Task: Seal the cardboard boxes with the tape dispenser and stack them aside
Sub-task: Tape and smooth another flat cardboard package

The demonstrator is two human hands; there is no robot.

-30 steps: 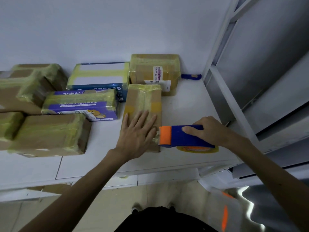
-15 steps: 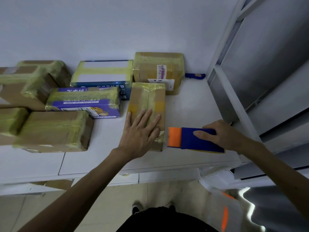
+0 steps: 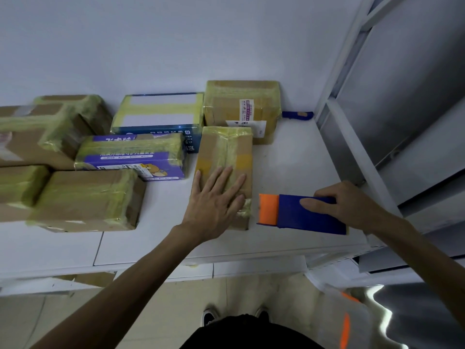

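Note:
A narrow cardboard box (image 3: 226,152) wrapped in yellowish tape lies lengthwise on the white table (image 3: 289,159). My left hand (image 3: 216,197) presses flat on its near end, fingers straight and spread. Just right of the box, my right hand (image 3: 349,205) grips a blue tape dispenser (image 3: 307,214) with an orange blade guard pointing at the box. The dispenser sits low over the table, a small gap from the box's side.
Several taped boxes crowd the left and back: a brown one (image 3: 88,197), a purple printed one (image 3: 130,157), a blue-and-white one (image 3: 158,114), a labelled brown one (image 3: 241,107). A small blue tool (image 3: 297,114) lies by the wall. A metal shelf frame (image 3: 352,137) borders the right.
The dispenser has drawn away from the box's near corner to the right and dropped lower toward the table. My left hand stays flat on the box.

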